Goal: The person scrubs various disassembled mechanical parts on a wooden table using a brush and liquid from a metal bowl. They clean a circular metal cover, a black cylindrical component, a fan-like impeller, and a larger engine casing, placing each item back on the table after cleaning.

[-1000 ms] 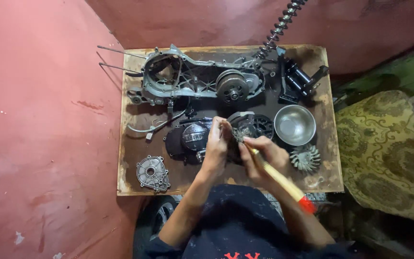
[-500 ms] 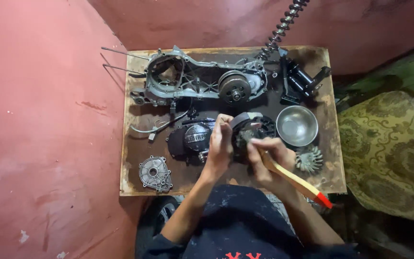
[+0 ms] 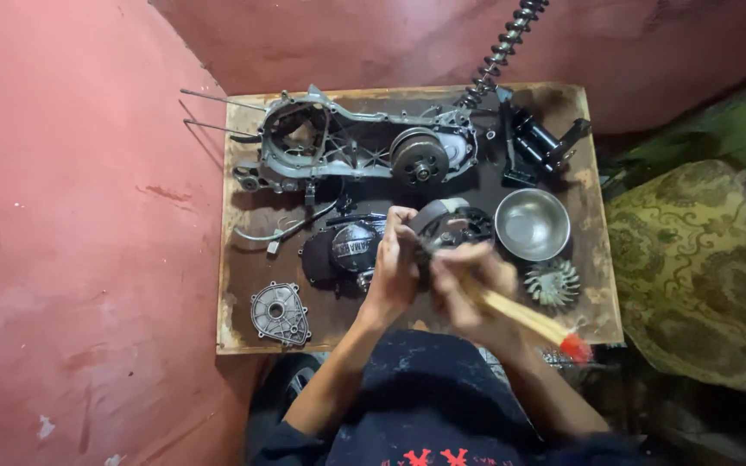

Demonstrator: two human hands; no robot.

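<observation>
My left hand (image 3: 393, 263) grips a small dark engine part (image 3: 439, 223) with a grey curved piece on top, held above the wooden board (image 3: 239, 285). My right hand (image 3: 468, 289) is closed on a paintbrush (image 3: 524, 319) with a pale wooden handle and red end; its bristle end is at the part, between both hands. The handle is blurred. Just behind the hands lie a black round engine cover (image 3: 344, 248) and a black finned part (image 3: 477, 224).
On the board are a long grey engine crankcase (image 3: 347, 147) at the back, a steel bowl (image 3: 531, 224), a small fan wheel (image 3: 552, 284), a grey cover plate (image 3: 279, 313), a black shock absorber (image 3: 537, 138) and a coil spring (image 3: 502, 47). Red walls surround the board; a patterned cushion (image 3: 701, 267) lies right.
The brush handle has swung, its red end shifting between frames, while the bristles stay at the part. My left hand has kept hold of the part in nearly the same place.
</observation>
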